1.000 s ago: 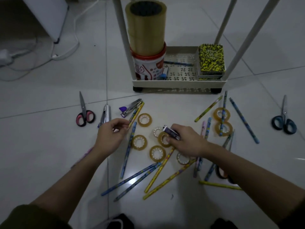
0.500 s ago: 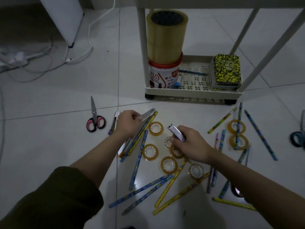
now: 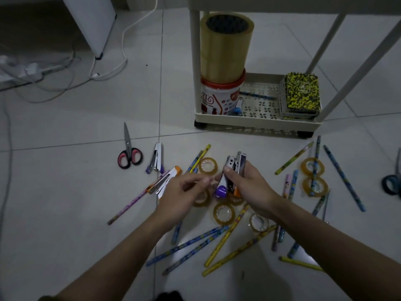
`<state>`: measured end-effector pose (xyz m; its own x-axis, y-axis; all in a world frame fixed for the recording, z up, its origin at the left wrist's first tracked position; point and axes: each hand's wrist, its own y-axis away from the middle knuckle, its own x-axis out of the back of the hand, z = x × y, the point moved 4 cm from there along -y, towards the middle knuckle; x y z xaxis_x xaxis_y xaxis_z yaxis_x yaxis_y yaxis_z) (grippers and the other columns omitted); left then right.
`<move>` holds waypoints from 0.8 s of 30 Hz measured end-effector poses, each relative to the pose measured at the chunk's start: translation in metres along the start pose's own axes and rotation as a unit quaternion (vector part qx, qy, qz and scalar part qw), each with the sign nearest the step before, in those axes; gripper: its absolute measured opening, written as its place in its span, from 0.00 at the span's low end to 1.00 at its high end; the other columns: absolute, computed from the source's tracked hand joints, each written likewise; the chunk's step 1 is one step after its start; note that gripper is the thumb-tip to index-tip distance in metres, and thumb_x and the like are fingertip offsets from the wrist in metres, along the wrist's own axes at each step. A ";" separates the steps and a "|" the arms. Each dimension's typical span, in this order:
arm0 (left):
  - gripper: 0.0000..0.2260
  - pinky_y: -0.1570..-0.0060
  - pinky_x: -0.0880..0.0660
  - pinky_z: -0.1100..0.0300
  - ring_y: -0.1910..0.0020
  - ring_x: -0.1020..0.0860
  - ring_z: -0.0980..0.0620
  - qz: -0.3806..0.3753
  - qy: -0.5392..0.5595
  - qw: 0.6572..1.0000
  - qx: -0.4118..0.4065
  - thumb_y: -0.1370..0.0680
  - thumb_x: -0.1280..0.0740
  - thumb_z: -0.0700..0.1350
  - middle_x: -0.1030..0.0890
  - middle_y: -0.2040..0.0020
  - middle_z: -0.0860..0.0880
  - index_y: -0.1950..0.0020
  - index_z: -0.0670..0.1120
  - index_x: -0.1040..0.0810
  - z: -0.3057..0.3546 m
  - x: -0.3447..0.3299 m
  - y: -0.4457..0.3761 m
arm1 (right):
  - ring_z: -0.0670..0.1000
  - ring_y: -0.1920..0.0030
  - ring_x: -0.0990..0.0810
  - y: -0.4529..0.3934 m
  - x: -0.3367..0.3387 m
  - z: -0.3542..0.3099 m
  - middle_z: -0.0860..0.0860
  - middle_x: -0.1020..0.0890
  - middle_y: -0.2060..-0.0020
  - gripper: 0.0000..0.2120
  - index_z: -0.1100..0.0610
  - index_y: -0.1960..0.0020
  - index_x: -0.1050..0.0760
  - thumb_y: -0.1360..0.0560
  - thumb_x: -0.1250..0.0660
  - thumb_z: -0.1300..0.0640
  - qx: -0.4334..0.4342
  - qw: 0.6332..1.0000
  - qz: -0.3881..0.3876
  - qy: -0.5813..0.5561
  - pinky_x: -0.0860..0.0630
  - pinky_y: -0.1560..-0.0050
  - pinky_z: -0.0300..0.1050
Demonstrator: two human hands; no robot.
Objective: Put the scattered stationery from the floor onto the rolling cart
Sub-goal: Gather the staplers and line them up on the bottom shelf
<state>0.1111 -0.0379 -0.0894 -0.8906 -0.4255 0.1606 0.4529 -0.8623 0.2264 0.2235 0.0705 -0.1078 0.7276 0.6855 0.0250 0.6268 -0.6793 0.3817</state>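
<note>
My right hand (image 3: 249, 183) grips two staplers (image 3: 233, 174) above the floor (image 3: 65, 192), short of the cart (image 3: 256, 121); my left hand (image 3: 182, 192) hovers beside them, fingers relaxed, holding nothing

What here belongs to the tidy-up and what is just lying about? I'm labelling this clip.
Job:
staplers in right hand
staplers on floor
pencils
tape rings
red scissors
blue scissors
cart

Lying about:
cables
power strip
white panel
</note>
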 end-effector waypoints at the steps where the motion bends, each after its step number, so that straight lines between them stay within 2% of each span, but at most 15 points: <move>1: 0.06 0.52 0.25 0.66 0.54 0.20 0.60 0.032 -0.064 0.997 -0.019 0.24 0.34 0.42 0.17 0.54 0.54 0.52 0.51 0.18 -0.006 0.012 -0.002 | 0.54 0.55 0.19 0.001 -0.002 0.002 0.58 0.18 0.55 0.07 0.61 0.47 0.30 0.21 0.42 0.57 -0.011 1.000 -0.008 -0.014 0.20 0.50 0.48; 3: 0.06 0.51 0.27 0.63 0.53 0.22 0.56 0.111 -0.232 0.965 -0.047 0.26 0.32 0.43 0.19 0.54 0.51 0.50 0.48 0.18 -0.019 0.036 -0.009 | 0.56 0.55 0.19 0.002 -0.004 0.005 0.57 0.19 0.58 0.07 0.60 0.48 0.31 0.20 0.43 0.57 -0.026 0.999 -0.019 -0.018 0.22 0.46 0.55; 4: 0.09 0.51 0.29 0.61 0.51 0.23 0.52 0.139 -0.308 0.940 -0.047 0.26 0.31 0.44 0.20 0.52 0.48 0.47 0.46 0.19 -0.026 0.045 -0.012 | 0.56 0.57 0.19 0.003 -0.006 0.006 0.57 0.20 0.58 0.08 0.61 0.47 0.32 0.20 0.44 0.57 -0.035 0.999 -0.022 -0.020 0.22 0.47 0.55; 6: 0.15 0.49 0.29 0.54 0.46 0.25 0.45 0.152 -0.402 0.903 0.000 0.27 0.31 0.48 0.23 0.47 0.45 0.42 0.46 0.23 -0.039 0.059 -0.017 | 0.54 0.59 0.19 0.003 -0.008 0.006 0.56 0.21 0.59 0.08 0.61 0.46 0.33 0.20 0.44 0.57 -0.046 0.998 -0.025 -0.029 0.22 0.50 0.52; 9: 0.13 0.50 0.27 0.48 0.47 0.26 0.43 0.139 -0.475 0.868 0.039 0.27 0.32 0.50 0.24 0.48 0.45 0.45 0.48 0.22 -0.046 0.064 -0.021 | 0.54 0.60 0.19 0.003 -0.009 0.003 0.57 0.21 0.59 0.07 0.61 0.45 0.33 0.20 0.45 0.58 -0.046 0.997 -0.024 -0.055 0.21 0.54 0.50; 11: 0.10 0.55 0.27 0.51 0.51 0.25 0.42 0.139 -0.484 0.864 0.022 0.27 0.33 0.51 0.23 0.53 0.45 0.50 0.48 0.20 -0.043 0.064 -0.023 | 0.54 0.59 0.19 0.002 -0.008 0.000 0.57 0.20 0.57 0.08 0.60 0.43 0.33 0.20 0.45 0.59 -0.051 0.995 -0.027 -0.079 0.20 0.56 0.48; 14: 0.07 0.62 0.32 0.58 0.60 0.25 0.47 0.177 -0.410 0.895 -0.016 0.26 0.33 0.47 0.24 0.60 0.47 0.55 0.44 0.20 -0.032 0.065 -0.023 | 0.55 0.60 0.19 -0.004 -0.004 -0.002 0.57 0.21 0.58 0.08 0.59 0.42 0.33 0.19 0.45 0.59 -0.058 0.992 -0.021 -0.106 0.21 0.55 0.51; 17: 0.08 0.66 0.31 0.64 0.65 0.24 0.51 0.238 -0.299 0.924 -0.018 0.25 0.36 0.46 0.21 0.57 0.44 0.54 0.43 0.22 -0.026 0.075 -0.033 | 0.56 0.60 0.19 -0.010 0.000 -0.002 0.58 0.21 0.59 0.08 0.59 0.42 0.32 0.20 0.45 0.59 -0.064 0.990 -0.013 -0.126 0.21 0.54 0.52; 19: 0.14 0.63 0.29 0.61 0.61 0.24 0.48 0.272 -0.277 0.921 0.010 0.23 0.40 0.51 0.23 0.53 0.41 0.53 0.41 0.25 -0.029 0.085 -0.046 | 0.56 0.61 0.20 -0.014 0.000 -0.002 0.58 0.21 0.59 0.07 0.59 0.44 0.31 0.20 0.45 0.59 -0.069 0.988 -0.013 -0.138 0.22 0.54 0.53; 21: 0.19 0.59 0.29 0.55 0.54 0.25 0.43 0.277 -0.324 0.903 0.052 0.23 0.43 0.57 0.24 0.49 0.40 0.51 0.40 0.27 -0.030 0.091 -0.057 | 0.56 0.61 0.20 -0.017 0.000 -0.002 0.58 0.21 0.59 0.06 0.58 0.47 0.31 0.20 0.44 0.59 -0.072 0.987 -0.013 -0.142 0.22 0.56 0.52; 24: 0.19 0.52 0.29 0.51 0.46 0.26 0.40 0.252 -0.396 0.878 0.097 0.26 0.34 0.54 0.27 0.44 0.40 0.45 0.39 0.28 -0.028 0.091 -0.066 | 0.56 0.60 0.20 -0.021 -0.001 -0.004 0.58 0.21 0.60 0.05 0.58 0.49 0.30 0.20 0.44 0.58 -0.073 0.987 -0.012 -0.144 0.22 0.56 0.53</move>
<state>-0.0009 -0.0270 -0.1172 -0.3022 -0.3497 0.8868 0.8475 -0.5244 0.0820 0.2084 0.0852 -0.1122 0.7756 0.5834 -0.2409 0.6127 -0.6043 0.5093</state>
